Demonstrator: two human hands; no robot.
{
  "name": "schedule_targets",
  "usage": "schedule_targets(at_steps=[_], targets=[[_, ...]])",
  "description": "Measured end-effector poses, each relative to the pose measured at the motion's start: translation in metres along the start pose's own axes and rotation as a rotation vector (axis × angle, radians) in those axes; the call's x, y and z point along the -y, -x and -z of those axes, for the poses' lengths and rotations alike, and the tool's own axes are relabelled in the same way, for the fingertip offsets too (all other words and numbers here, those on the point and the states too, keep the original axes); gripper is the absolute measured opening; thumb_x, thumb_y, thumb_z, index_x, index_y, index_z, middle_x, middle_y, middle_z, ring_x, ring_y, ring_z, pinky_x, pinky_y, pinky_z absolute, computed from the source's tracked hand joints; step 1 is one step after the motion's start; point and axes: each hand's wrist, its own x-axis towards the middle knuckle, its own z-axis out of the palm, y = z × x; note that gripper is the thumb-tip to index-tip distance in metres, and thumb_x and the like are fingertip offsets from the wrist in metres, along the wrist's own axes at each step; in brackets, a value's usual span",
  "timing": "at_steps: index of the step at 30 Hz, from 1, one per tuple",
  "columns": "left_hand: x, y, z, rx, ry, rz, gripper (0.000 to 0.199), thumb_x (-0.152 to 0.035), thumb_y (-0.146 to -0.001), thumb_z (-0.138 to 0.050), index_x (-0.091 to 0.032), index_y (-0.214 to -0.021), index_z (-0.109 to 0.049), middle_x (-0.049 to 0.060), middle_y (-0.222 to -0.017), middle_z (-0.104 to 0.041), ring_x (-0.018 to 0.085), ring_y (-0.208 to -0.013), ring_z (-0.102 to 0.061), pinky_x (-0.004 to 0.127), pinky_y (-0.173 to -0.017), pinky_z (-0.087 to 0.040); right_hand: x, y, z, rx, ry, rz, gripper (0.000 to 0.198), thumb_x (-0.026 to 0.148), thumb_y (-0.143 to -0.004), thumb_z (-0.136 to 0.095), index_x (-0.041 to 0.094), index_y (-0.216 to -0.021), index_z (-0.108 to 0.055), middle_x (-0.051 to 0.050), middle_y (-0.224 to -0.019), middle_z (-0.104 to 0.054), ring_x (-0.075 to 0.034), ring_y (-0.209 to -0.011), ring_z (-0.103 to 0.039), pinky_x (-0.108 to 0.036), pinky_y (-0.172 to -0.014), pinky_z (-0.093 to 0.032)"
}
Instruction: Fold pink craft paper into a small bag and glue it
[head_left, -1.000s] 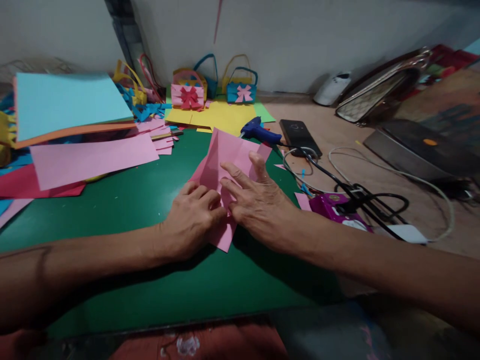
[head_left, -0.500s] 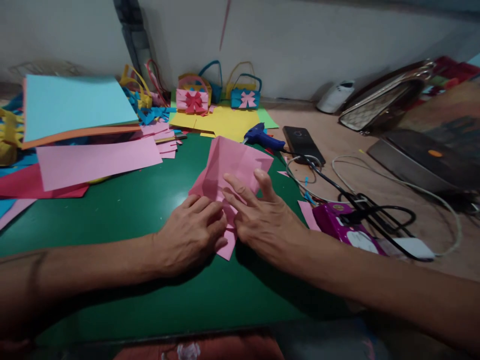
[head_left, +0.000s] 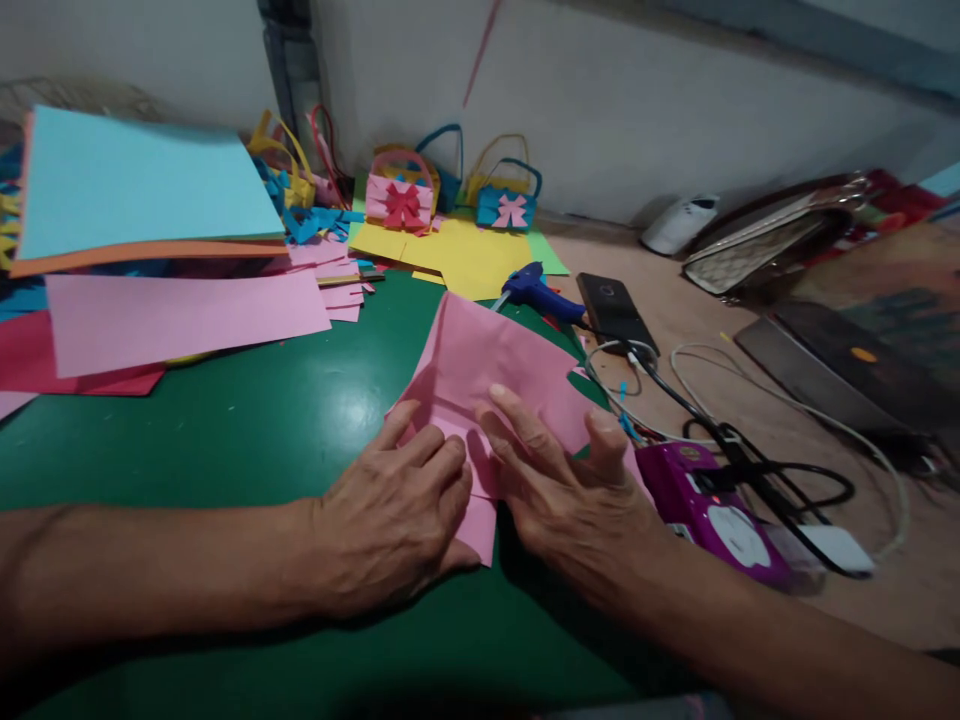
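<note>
A folded sheet of pink paper [head_left: 499,345] with creases lies on the green table top, its narrower end pointing toward me. My left hand [head_left: 405,505] grips its near left part with curled fingers, the thumb low by the bottom end. On the right side, my right hand [head_left: 570,475] presses flat on the paper with fingers stretched out and the thumb raised apart. Both hands cover parts of the folds. Just beyond the paper's far edge rests a blue glue gun [head_left: 544,295].
Small paper bags, one pink [head_left: 400,203] and one blue [head_left: 508,207], stand at the back. Coloured sheets [head_left: 150,180] and a pink strip [head_left: 187,315] lie left. To the right are a phone [head_left: 616,312], cables, a purple box [head_left: 709,515] and a brown case [head_left: 847,360].
The view has shifted a little. The pink paper's right side has spread wider, and both hands appear slightly lower, with my right hand farther right.
</note>
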Motion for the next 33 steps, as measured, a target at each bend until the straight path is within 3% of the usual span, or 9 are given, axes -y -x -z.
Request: schedule_targets(at_steps=[7,14,19,25,33], targets=[[-0.003,-0.005,-0.002,0.032,0.058,0.018,0.049,-0.053,-0.085,-0.037,-0.01,-0.102,-0.055,0.009,-0.096,-0.054,0.025,-0.086,-0.044,0.044,-0.08,-0.031,0.001,0.004,-0.001,-0.022,0.023,-0.018,0.045,0.004,-0.072,-0.037,0.02,-0.103,-0.066,-0.006,-0.12,-0.059,-0.025,-0.124,-0.036,-0.049,-0.097,-0.018],[-0.004,-0.01,-0.004,0.042,0.127,0.087,0.052,-0.059,-0.084,-0.034,-0.014,-0.097,-0.056,0.008,-0.095,-0.054,0.025,-0.086,-0.044,0.043,-0.075,-0.032,0.001,0.007,-0.001,-0.014,0.047,-0.028,0.046,0.005,-0.075,-0.034,0.017,-0.109,-0.062,-0.01,-0.123,-0.056,-0.024,-0.124,-0.036,-0.051,-0.1,-0.013],[0.001,-0.005,0.001,0.083,0.147,0.059,0.045,-0.054,-0.086,-0.034,-0.016,-0.089,-0.057,0.007,-0.089,-0.054,0.023,-0.082,-0.045,0.041,-0.073,-0.031,0.003,0.008,-0.002,-0.006,0.037,-0.028,0.046,0.004,-0.073,-0.035,0.018,-0.106,-0.064,-0.008,-0.123,-0.057,-0.026,-0.125,-0.034,-0.053,-0.1,-0.011],[0.006,0.007,0.006,0.097,0.224,0.038,0.038,-0.049,-0.088,-0.036,-0.018,-0.091,-0.058,0.007,-0.094,-0.056,0.022,-0.084,-0.048,0.042,-0.079,-0.031,0.003,0.005,0.001,0.013,0.025,-0.004,0.041,0.006,-0.072,-0.04,0.014,-0.104,-0.065,-0.012,-0.123,-0.056,-0.028,-0.125,-0.035,-0.049,-0.094,-0.024],[0.008,0.019,0.011,0.063,0.319,0.004,0.033,-0.043,-0.088,-0.039,-0.017,-0.09,-0.06,0.009,-0.102,-0.059,0.022,-0.09,-0.052,0.047,-0.093,-0.026,0.002,0.003,0.005,0.013,0.048,-0.006,0.04,0.009,-0.073,-0.04,0.017,-0.102,-0.066,-0.008,-0.12,-0.058,-0.026,-0.124,-0.036,-0.045,-0.093,-0.029]])
